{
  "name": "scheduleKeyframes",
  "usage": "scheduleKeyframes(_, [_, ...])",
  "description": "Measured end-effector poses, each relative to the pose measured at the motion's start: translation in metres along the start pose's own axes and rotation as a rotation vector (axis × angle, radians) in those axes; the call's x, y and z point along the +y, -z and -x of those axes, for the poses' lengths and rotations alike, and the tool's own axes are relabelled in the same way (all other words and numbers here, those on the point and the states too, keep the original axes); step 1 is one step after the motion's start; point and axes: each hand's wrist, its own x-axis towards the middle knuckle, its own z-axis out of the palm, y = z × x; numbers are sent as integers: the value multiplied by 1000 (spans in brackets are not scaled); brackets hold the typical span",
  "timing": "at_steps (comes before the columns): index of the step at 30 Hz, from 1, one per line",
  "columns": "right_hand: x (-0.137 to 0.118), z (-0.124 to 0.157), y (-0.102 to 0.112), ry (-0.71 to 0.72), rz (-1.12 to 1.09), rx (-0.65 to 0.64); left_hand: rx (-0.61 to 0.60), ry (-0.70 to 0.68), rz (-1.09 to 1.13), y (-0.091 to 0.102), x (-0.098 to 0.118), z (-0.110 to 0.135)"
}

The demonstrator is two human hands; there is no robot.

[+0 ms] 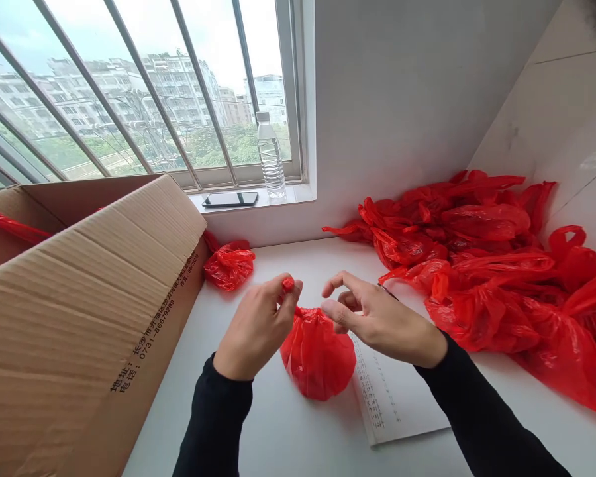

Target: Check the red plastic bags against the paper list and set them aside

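A bulging red plastic bag (319, 361) rests on the white table, its top gathered between my two hands. My left hand (263, 321) is closed around a twisted end of the bag, and the red tip pokes out above the fist by the thumb. On the other side, my right hand (365, 308) is held with fingers curved and apart, close to the bag's gathered top. Nothing shows between those fingers. What the bag contains is hidden. Under the right hand and forearm lies an open notebook (402, 404) with handwriting on its page.
A large open cardboard box (94, 298) fills the left side, with some red plastic inside. Beside it sits a small red bag (229, 266). Many red bags (481, 265) are heaped at the right. A water bottle (271, 159) and a phone (230, 199) stand on the windowsill.
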Motion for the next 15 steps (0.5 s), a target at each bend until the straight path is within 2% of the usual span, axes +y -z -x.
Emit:
scheduleKeyframes(2, [6,-4,-5,4,161,-15,-21,-32,-118,-9,-3,-3])
scheduleKeyframes(7, [30,-16,-27,130,563,132,-268,-54,-147,-17,-11,-1])
scheduleKeyframes(8, [36,-19,-33,160,611,103,-300,-51,-166,-17,-13,0])
scheduleKeyframes(12, [61,-27,-60,176,658,-158,-376,5,-288,-20,-20,1])
scheduleKeyframes(15, [72,-31,-83,142,674,-183,-372,39,-341,-21,-23,0])
